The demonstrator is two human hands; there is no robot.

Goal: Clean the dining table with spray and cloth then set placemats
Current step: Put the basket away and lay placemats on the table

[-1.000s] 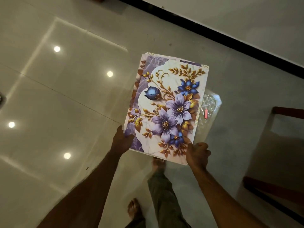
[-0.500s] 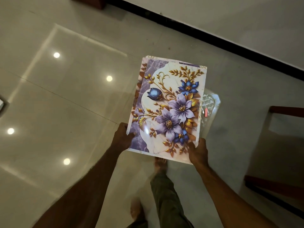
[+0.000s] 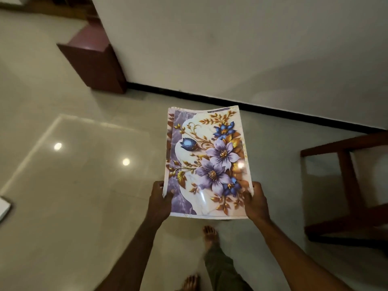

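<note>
A stack of glossy floral placemats (image 3: 206, 162), white and purple with blue flowers and gold leaves, is held out in front of me above the tiled floor. My left hand (image 3: 160, 198) grips the stack's near left corner, thumb on top. My right hand (image 3: 255, 201) grips the near right corner. The mats bow slightly between the hands. The dining table, spray and cloth are not in view.
A dark wooden chair frame (image 3: 346, 185) stands at the right. A maroon cabinet (image 3: 94, 59) sits against the white wall (image 3: 231, 38) at the upper left. My bare feet (image 3: 210, 236) are on the shiny tiled floor (image 3: 73, 185) below the mats.
The view has tilted up, showing the wall and the cabinet. The mats are straighter in front of me, and the clear patterned thing under their right edge is no longer seen.
</note>
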